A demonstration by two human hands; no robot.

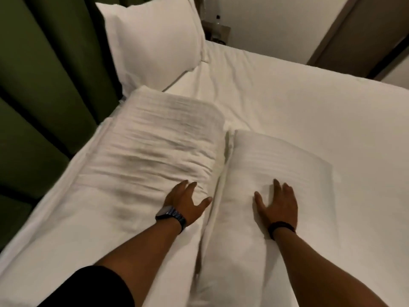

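Pressing down on two white pillows, both hands lie flat and hold nothing. Green padded headboard (44,63) fills the left side, a far pillow (155,41) propped against it. Wrinkled left pillow (150,134) lies on the bed (309,96). The left hand (186,202), watch (170,216) on its wrist, rests on the pillow's near end with fingers spread. Just beside it is the smoother right pillow (283,156). The right hand (278,202), dark band (281,228) on its wrist, lies palm-down on it with fingers straight and splayed.
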